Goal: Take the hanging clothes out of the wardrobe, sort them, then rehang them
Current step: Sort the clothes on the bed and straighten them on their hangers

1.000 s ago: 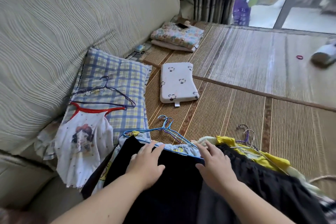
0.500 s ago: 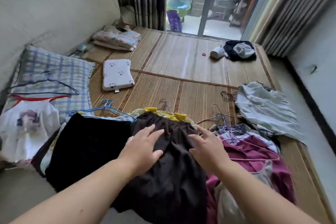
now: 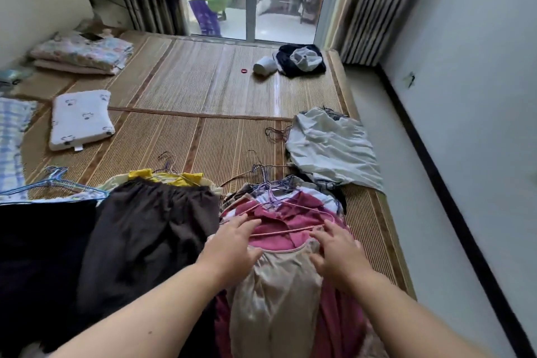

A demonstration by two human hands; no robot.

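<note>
Piles of clothes on hangers lie across a woven mat (image 3: 203,90). At the right pile, a beige garment (image 3: 276,299) lies over a magenta shirt (image 3: 290,212) on a pink wire hanger (image 3: 287,231). My left hand (image 3: 232,247) rests fingers apart on the pile's left side, touching the hanger and shirt. Spread the same way, my right hand (image 3: 337,253) lies on the beige garment's right shoulder. A dark brown garment (image 3: 151,235) over a yellow one (image 3: 171,177) lies to the left. Further left is a black garment (image 3: 37,256) with blue hangers (image 3: 55,180).
A pale grey garment (image 3: 331,148) lies at the right of the mat. A white printed pillow (image 3: 80,119), folded floral bedding (image 3: 81,52), a white cup (image 3: 264,67), a red ring (image 3: 244,70) and a dark clothes heap (image 3: 302,59) lie further back. A wall runs along the right.
My view and both hands have swung right, from the black garment, across the dark brown one, onto the magenta and beige pile.
</note>
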